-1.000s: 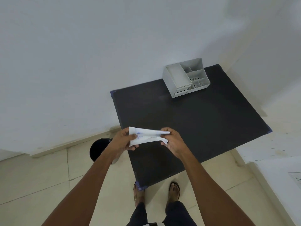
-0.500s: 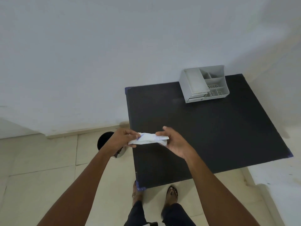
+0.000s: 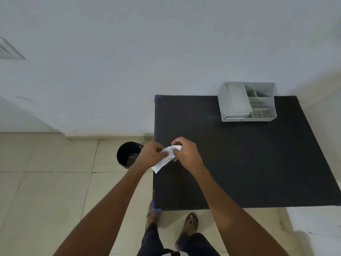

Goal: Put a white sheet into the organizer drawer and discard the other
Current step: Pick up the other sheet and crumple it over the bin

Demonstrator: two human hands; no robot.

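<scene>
A white sheet point(image 3: 163, 160), folded and crumpled, is held between both hands over the left edge of the black table point(image 3: 239, 163). My left hand point(image 3: 151, 155) pinches its left side and my right hand point(image 3: 186, 154) grips its upper right part. One corner of the sheet hangs down below the hands. The grey organizer point(image 3: 246, 101) stands at the table's far edge against the wall, with its small drawer at the lower left front; whether that drawer is slightly open I cannot tell. A black bin point(image 3: 127, 154) stands on the floor just left of my left hand.
The white wall runs behind the table. Beige floor tiles point(image 3: 55, 191) spread to the left. My feet in sandals stand at the table's near left corner. A white surface point(image 3: 317, 228) lies at the lower right.
The view has swung left, so the table and organizer sit further right. My hands have drawn closer together and the sheet is more bunched, with a corner hanging down.
</scene>
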